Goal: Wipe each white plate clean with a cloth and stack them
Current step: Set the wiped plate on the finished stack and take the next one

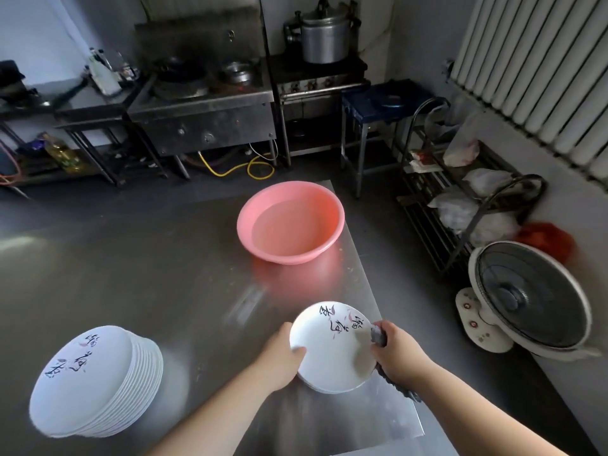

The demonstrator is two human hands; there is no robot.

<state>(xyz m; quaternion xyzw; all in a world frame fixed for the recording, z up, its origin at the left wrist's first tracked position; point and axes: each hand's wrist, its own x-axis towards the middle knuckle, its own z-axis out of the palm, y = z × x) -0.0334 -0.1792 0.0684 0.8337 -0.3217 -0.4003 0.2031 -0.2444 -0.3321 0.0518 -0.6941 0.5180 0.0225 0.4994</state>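
Pink basin (291,222) seemingly holds water

bare table (148,258) between basin (291,222) and stack (95,380).

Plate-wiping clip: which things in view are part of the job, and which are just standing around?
In the job: plate being wiped, gripped by the left hand; grey cloth in the right hand; plate stack; likely the pink basin.

Standing around: fan, stove, pressure cooker, wire rack with bags.
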